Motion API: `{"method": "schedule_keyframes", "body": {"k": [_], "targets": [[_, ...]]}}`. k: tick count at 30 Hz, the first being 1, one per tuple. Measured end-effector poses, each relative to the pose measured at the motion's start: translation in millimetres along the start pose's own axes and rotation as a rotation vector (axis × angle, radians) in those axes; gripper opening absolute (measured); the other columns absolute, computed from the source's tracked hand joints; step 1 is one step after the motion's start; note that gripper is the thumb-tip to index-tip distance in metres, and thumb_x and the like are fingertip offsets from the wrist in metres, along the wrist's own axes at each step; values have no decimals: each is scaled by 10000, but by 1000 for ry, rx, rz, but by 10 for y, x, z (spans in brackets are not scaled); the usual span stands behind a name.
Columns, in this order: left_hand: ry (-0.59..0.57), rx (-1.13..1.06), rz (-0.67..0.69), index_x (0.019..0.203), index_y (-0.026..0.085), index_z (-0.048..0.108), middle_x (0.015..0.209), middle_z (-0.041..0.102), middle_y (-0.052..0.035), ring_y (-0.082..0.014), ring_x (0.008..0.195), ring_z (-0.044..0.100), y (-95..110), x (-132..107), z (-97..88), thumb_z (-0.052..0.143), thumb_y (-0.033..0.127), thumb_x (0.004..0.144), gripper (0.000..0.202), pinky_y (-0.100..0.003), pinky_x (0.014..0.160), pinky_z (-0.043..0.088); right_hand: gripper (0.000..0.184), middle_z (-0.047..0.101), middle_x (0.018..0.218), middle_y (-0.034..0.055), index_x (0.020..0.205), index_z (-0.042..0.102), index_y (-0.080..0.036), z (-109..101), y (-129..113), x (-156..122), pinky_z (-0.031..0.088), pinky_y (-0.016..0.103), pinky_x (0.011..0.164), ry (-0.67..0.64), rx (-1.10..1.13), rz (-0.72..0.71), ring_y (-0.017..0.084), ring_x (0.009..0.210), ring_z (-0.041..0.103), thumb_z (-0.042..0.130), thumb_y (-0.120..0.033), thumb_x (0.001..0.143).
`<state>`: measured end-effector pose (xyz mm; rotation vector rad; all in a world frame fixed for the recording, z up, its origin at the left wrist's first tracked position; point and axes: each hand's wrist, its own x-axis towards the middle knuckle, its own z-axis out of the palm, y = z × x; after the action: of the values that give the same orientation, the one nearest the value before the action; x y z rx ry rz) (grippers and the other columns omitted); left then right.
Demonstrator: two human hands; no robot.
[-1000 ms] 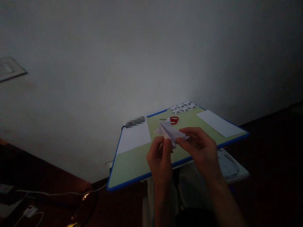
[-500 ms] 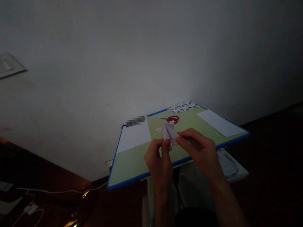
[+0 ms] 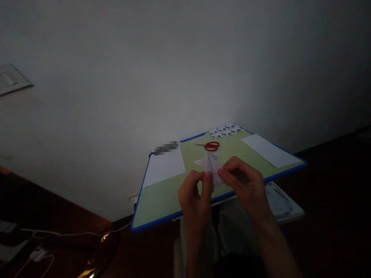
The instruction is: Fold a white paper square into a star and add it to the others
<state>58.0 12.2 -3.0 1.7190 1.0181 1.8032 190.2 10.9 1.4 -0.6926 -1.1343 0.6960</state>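
A folded white paper piece (image 3: 211,164) with pointed flaps is held above the near part of a green table with a blue rim (image 3: 158,206). My left hand (image 3: 195,197) pinches its lower left part between thumb and forefinger. On the other side, my right hand (image 3: 245,181) grips its right flap with thumb and fingertips. Just beyond the paper lie red-handled scissors (image 3: 211,146), blades pointing left. Parts of the folds are hidden by my fingers.
Several small folded white paper shapes (image 3: 224,131) sit in rows at the far edge. White sheets lie at the left (image 3: 166,168) and right (image 3: 268,150). A wall (image 3: 174,69) rises behind the table. A white cable (image 3: 75,234) runs at lower left.
The folded paper has tilted and shifted slightly right and nearer to me, its upper flap now lower. Both hands keep their pinch on it, and the scissors show more fully.
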Motion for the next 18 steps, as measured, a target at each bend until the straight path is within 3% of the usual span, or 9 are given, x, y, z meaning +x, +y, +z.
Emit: {"method": "schedule_keyframes", "body": {"k": [7, 12, 18], "targets": [[-45, -104, -7, 767, 197, 703, 704, 595, 11, -138, 658, 534, 58, 24, -13, 729, 378, 988, 287, -250, 615, 428, 200, 574, 729, -30, 745, 647, -222, -31, 11, -5, 430, 260, 623, -45, 40, -23, 138, 696, 540, 758, -244, 910], [-75, -108, -19, 805, 199, 719, 759, 651, -6, -158, 727, 594, 45, 19, -14, 735, 351, 988, 238, -270, 685, 471, 138, 613, 750, -33, 802, 695, -232, -16, -25, -2, 438, 262, 632, -4, 38, -9, 135, 697, 562, 786, -252, 905], [47, -22, 69, 979, 229, 751, 904, 665, -20, -175, 837, 616, 38, 24, 8, 781, 272, 953, 59, -297, 776, 505, 128, 621, 817, -20, 844, 698, -249, -42, -3, -4, 458, 313, 731, -20, -95, -109, 165, 792, 576, 770, -240, 950]]}}
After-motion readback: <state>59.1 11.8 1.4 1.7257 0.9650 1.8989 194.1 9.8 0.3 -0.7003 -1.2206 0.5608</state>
